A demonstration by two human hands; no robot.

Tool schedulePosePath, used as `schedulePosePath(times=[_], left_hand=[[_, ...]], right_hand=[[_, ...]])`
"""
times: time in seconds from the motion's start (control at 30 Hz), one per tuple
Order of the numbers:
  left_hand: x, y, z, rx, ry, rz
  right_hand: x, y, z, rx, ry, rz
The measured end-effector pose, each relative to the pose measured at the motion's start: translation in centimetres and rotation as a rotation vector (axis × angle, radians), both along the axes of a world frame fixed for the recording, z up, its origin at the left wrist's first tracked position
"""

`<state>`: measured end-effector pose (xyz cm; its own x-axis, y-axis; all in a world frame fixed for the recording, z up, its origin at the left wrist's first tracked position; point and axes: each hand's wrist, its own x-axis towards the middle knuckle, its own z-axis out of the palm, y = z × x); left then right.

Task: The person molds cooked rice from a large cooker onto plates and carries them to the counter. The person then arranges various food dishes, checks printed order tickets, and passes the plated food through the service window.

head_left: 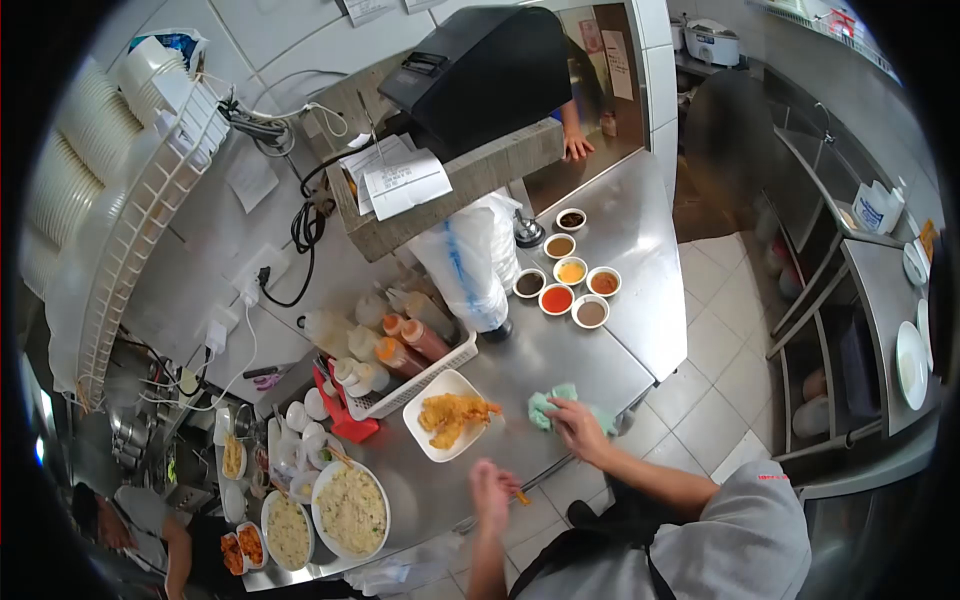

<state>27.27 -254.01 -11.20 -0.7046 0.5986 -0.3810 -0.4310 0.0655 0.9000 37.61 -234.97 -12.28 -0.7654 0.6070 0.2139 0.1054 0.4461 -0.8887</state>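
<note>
My right hand (578,428) is closed on a pale green cloth (545,408), pressing it against the steel counter near its edge. My left hand (492,490) is just off the counter's front edge, fingers curled. At its fingertips is a small orange stick-like piece (521,497), too small to name. Between the hands and the sauce bottles stands a square white dish (415,425) holding golden fried battered pieces (452,418). Several small cups of sauce (557,298) in red, yellow and brown sit farther back on the counter.
A white basket (420,375) holds several squeeze bottles. Large bowls of rice-like food (350,508) stand at left. A black machine (475,80) rests on a raised ledge, and another person's hand (577,145) shows beside it. A second person (150,520) is at lower left.
</note>
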Motion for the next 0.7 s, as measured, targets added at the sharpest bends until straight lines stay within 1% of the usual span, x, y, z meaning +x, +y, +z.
schedulePosePath(times=[0.03,0.07,0.1,0.13,0.17,0.2,0.23,0.3,0.33,0.43,0.47,0.5,0.57,0.6,0.63,0.67,0.7], left_hand=[[3.4,2.6,-0.5,0.107,0.037,-0.013],[5.8,5.7,-0.4,0.221,0.083,-0.023],[6.8,6.7,0.8,0.277,-0.136,-0.281],[8.6,7.8,1.6,0.252,-0.041,-0.23],[9.7,8.2,1.8,0.257,-0.084,-0.209],[10.6,8.4,1.6,0.267,-0.124,-0.187],[11.3,9.0,1.2,0.281,-0.168,-0.163],[12.0,10.0,1.3,0.314,-0.135,-0.19],[11.8,10.8,2.2,0.319,-0.134,-0.226],[10.8,12.9,4.7,0.338,-0.136,-0.348],[9.7,12.3,1.8,0.431,-0.114,-0.244],[9.3,13.0,2.7,0.372,-0.085,-0.105],[9.4,14.2,4.5,0.248,-0.038,0.187],[10.0,15.6,3.6,0.316,-0.01,0.293],[10.8,17.1,2.9,0.247,0.031,0.327],[11.7,18.4,2.3,0.174,0.069,0.36],[12.3,19.5,2.3,0.104,0.106,0.396]], right_hand=[[0.7,-1.0,0.4,-0.187,0.018,-0.001],[1.3,-2.8,1.0,-0.232,0.027,0.003],[2.1,-4.8,1.2,-0.288,0.029,0.004],[2.2,-4.9,1.2,-0.355,0.077,-0.054],[2.3,-4.6,1.5,-0.423,0.124,-0.111],[2.7,-3.8,3.9,-0.659,0.162,-0.103],[2.6,-2.7,4.3,-0.742,0.168,-0.138],[3.0,-1.6,4.7,-0.933,0.165,-0.208],[3.0,-0.5,3.2,-0.864,0.158,-0.213],[4.6,4.2,1.6,-0.84,0.047,0.01],[6.1,6.1,7.2,-0.791,-0.115,0.111],[6.5,7.5,8.1,-1.367,0.05,0.241],[7.4,9.8,9.0,-1.438,0.161,0.474],[6.9,10.3,6.6,-0.815,0.067,0.523],[6.0,10.6,2.6,-0.187,-0.02,0.537],[4.4,9.2,-0.9,0.338,0.008,0.398],[4.5,7.9,1.2,-0.244,0.123,0.422]])
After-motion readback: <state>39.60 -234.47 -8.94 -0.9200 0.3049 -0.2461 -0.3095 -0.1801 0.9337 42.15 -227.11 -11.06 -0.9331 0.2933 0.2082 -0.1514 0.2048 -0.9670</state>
